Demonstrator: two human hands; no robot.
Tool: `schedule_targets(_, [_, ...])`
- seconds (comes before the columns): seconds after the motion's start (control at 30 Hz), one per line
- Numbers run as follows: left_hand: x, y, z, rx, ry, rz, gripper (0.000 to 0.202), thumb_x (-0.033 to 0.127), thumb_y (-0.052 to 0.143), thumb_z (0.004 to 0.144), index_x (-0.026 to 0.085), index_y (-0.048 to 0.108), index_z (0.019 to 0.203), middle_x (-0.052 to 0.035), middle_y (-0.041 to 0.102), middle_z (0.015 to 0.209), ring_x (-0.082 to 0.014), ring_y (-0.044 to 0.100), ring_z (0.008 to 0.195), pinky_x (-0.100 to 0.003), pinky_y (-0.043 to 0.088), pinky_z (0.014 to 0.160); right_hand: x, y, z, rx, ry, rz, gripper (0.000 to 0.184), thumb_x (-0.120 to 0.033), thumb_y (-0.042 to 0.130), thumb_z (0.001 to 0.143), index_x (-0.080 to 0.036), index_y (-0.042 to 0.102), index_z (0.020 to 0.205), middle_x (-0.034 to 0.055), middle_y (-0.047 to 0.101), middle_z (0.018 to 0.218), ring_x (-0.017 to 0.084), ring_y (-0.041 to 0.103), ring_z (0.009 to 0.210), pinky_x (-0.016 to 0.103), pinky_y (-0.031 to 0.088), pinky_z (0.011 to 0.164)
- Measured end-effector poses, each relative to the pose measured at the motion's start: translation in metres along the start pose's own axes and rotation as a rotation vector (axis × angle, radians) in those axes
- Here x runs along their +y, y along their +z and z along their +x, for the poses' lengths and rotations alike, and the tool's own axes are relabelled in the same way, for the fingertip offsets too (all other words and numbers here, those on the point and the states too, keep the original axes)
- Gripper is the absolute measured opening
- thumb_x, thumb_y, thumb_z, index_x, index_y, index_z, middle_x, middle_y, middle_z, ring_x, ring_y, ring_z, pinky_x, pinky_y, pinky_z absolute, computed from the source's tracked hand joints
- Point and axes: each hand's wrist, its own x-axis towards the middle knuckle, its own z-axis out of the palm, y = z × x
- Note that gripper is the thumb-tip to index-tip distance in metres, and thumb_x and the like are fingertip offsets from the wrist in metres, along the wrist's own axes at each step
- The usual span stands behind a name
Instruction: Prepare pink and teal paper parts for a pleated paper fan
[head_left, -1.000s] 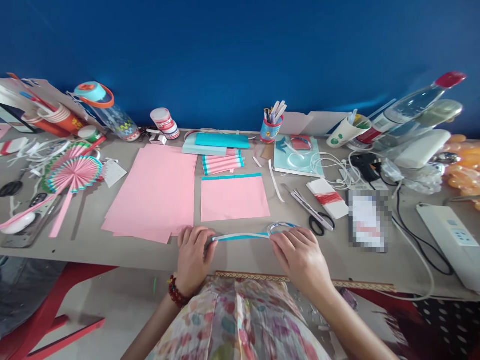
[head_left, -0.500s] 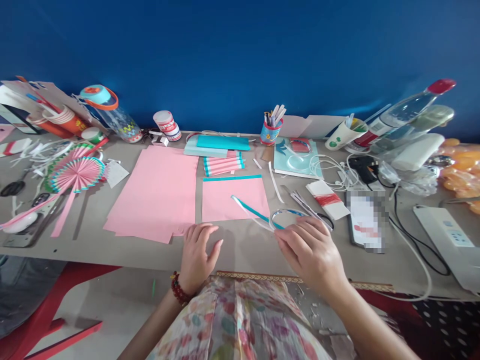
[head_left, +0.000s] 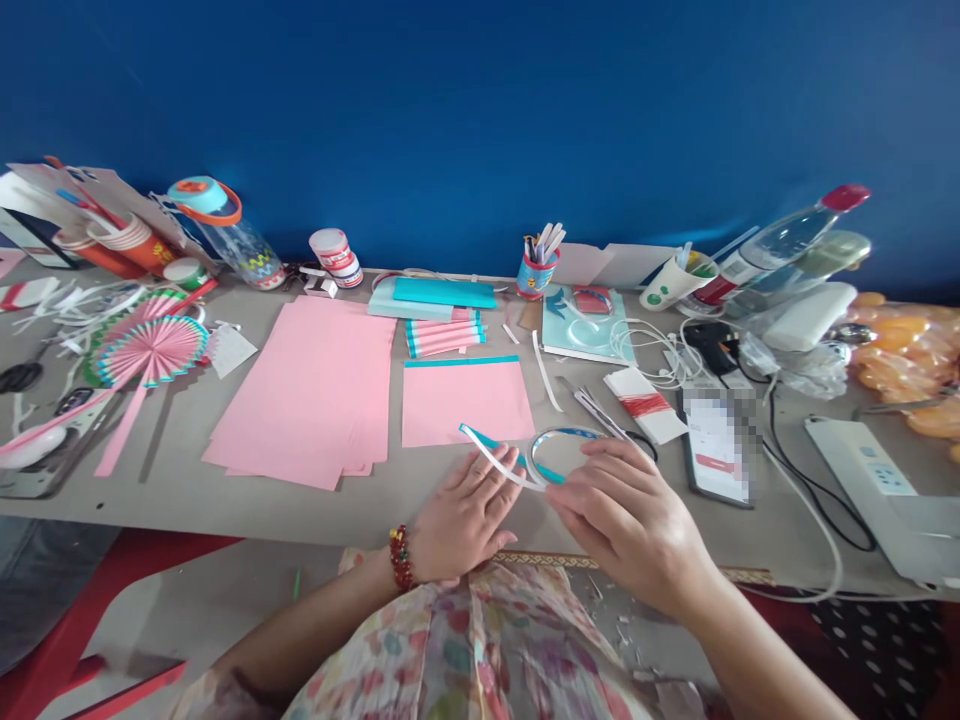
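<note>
My right hand (head_left: 637, 525) pinches a ring-shaped roll of tape (head_left: 562, 433) in front of me, at the table's near side. From the same fingers a narrow teal paper strip (head_left: 481, 436) and a white strip (head_left: 489, 458) reach out to the left. My left hand (head_left: 469, 510) lies palm down, fingers extended, with the white strip passing over its fingertips; whether they touch is unclear. Just beyond lies a pink sheet with a teal top edge (head_left: 465, 405). Scissors (head_left: 596, 408) rest behind the roll, partly hidden by my right hand.
A stack of pink paper (head_left: 300, 390) lies left, with pleated pink paper (head_left: 446, 334) behind. Two paper fans (head_left: 154, 350) are farther left. On the right are a phone (head_left: 716, 450), a thread-wound card (head_left: 645, 404), cables, bottles and a power strip (head_left: 862, 490).
My left hand has moved right and flattened near the strips. My right hand still holds the roll, now slightly lower in view. The camera view has shifted a little.
</note>
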Motion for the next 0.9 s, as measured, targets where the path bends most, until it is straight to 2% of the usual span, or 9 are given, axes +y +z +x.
schedule_targets(0.13, [-0.002, 0.006, 0.000, -0.014, -0.062, 0.061, 0.081, 0.057, 0.048, 0.095, 0.006, 0.025, 0.153, -0.0234, 0.020, 0.161, -0.0345, 0.013, 0.151, -0.054, 0.018, 0.121, -0.001, -0.009, 0.008, -0.019, -0.063, 0.074, 0.016, -0.004, 0.056, 0.087, -0.019, 0.062, 0.088, -0.0007, 0.064, 0.070, 0.013, 0.058, 0.065, 0.039, 0.049, 0.089])
schedule_targets(0.3, [-0.001, 0.013, -0.010, -0.058, -0.106, 0.098, 0.087, 0.069, 0.044, 0.090, 0.004, 0.037, 0.147, -0.0265, 0.023, 0.159, -0.0381, 0.021, 0.149, -0.053, 0.019, 0.120, -0.006, -0.024, 0.021, -0.013, -0.109, 0.145, 0.018, -0.001, 0.059, 0.083, -0.018, 0.062, 0.090, -0.0008, 0.063, 0.069, 0.013, 0.056, 0.063, 0.041, 0.050, 0.088])
schedule_targets(0.43, [0.001, 0.017, -0.015, -0.047, -0.113, 0.090, 0.086, 0.070, 0.042, 0.091, 0.006, 0.038, 0.148, -0.0276, 0.024, 0.158, -0.0397, 0.020, 0.149, -0.058, 0.017, 0.119, -0.011, -0.046, 0.027, -0.017, -0.124, 0.197, 0.019, -0.004, 0.062, 0.083, -0.019, 0.062, 0.096, 0.0000, 0.064, 0.073, 0.015, 0.059, 0.068, 0.043, 0.050, 0.091])
schedule_targets(0.57, [0.002, 0.017, -0.021, 0.021, -0.150, 0.002, 0.077, 0.062, 0.048, 0.092, 0.006, 0.042, 0.144, -0.0293, 0.029, 0.156, -0.0411, 0.028, 0.146, -0.057, 0.031, 0.113, -0.008, -0.062, 0.031, -0.015, -0.120, 0.264, 0.022, -0.005, 0.061, 0.083, -0.019, 0.060, 0.100, 0.0008, 0.065, 0.077, 0.016, 0.061, 0.073, 0.045, 0.049, 0.095])
schedule_targets(0.63, [0.002, 0.012, -0.027, 0.070, -0.171, -0.108, 0.067, 0.054, 0.051, 0.094, 0.008, 0.046, 0.141, -0.0282, 0.035, 0.153, -0.0404, 0.038, 0.140, -0.054, 0.039, 0.107, -0.003, -0.061, 0.031, -0.022, -0.103, 0.364, 0.024, -0.003, 0.060, 0.083, -0.020, 0.060, 0.100, -0.0004, 0.065, 0.076, 0.014, 0.060, 0.068, 0.045, 0.050, 0.093])
schedule_targets(0.73, [0.001, 0.000, -0.036, 0.190, -0.256, -0.368, 0.037, 0.036, 0.049, 0.097, 0.017, 0.058, 0.128, -0.0197, 0.052, 0.143, -0.0326, 0.053, 0.127, -0.048, 0.044, 0.103, 0.006, -0.048, 0.028, -0.005, -0.054, 0.488, 0.024, -0.003, 0.062, 0.083, -0.022, 0.060, 0.098, -0.0029, 0.064, 0.073, 0.013, 0.060, 0.064, 0.043, 0.051, 0.092])
schedule_targets(0.8, [-0.001, -0.011, -0.039, 0.300, -0.411, -0.607, 0.022, 0.028, 0.047, 0.098, 0.020, 0.064, 0.111, -0.0143, 0.063, 0.126, -0.0269, 0.059, 0.116, -0.042, 0.048, 0.097, 0.009, -0.038, 0.026, 0.005, -0.020, 0.555, 0.023, -0.004, 0.062, 0.084, -0.023, 0.060, 0.096, -0.0040, 0.064, 0.071, 0.012, 0.059, 0.063, 0.043, 0.051, 0.092])
schedule_targets(0.9, [-0.010, -0.026, -0.037, 0.444, -0.702, -1.111, 0.016, 0.031, 0.050, 0.098, 0.020, 0.061, 0.102, -0.0104, 0.065, 0.108, -0.0209, 0.064, 0.094, -0.033, 0.053, 0.076, 0.010, -0.026, 0.022, 0.012, -0.003, 0.635, 0.023, -0.003, 0.062, 0.084, -0.023, 0.061, 0.095, -0.0043, 0.065, 0.070, 0.012, 0.060, 0.061, 0.043, 0.051, 0.092])
